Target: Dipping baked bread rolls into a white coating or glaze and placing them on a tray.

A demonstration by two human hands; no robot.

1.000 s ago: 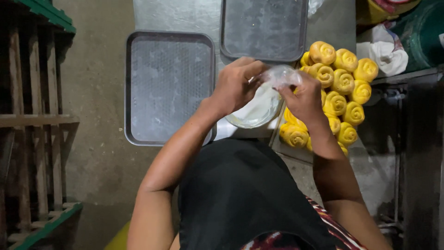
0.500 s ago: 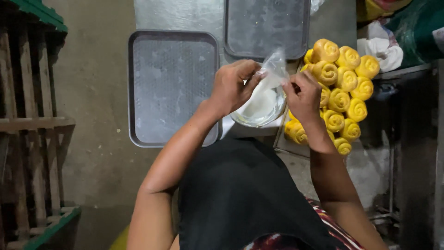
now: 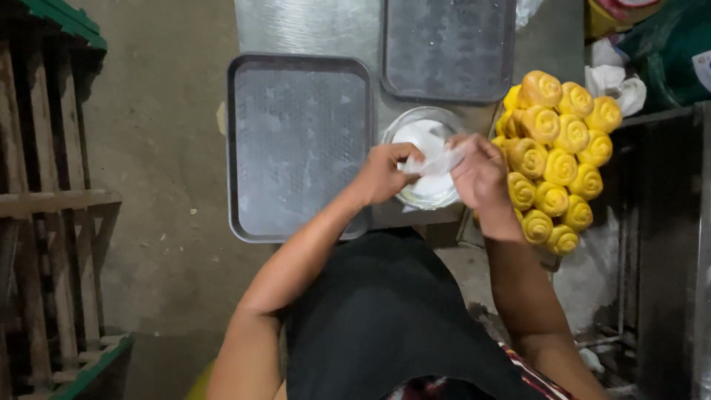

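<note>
Counter [image 3: 311, 26] is carrying two grey trays: the big tray [image 3: 296, 148] sitting at 9 o'clock of the hands, the 2nd tray [image 3: 448, 48] at 12 o'clock, top edge cut off by the frame. Pile of yellow spiral buns [image 3: 555, 159] is lying at 3 o'clock, just beside the right hand. Round bowl [image 3: 424, 159] w/ white stuff inside is sitting between big tray and buns, directly under both hands.

Left hand [image 3: 385, 174] is pinching one end of a thin clear plastic bag [image 3: 437, 161], fingers curled shut on it; right hand [image 3: 481, 174] is gripping the other end likewise, bag stretching between them over the bowl.

Doing it well, prob.: keeping the bag over the bowl so anything falling lands inside, grip light so the film isn't tearing.

Hard to tell: what the white stuff is, whether the bag is holding anything, and what the buns are resting on.
</note>
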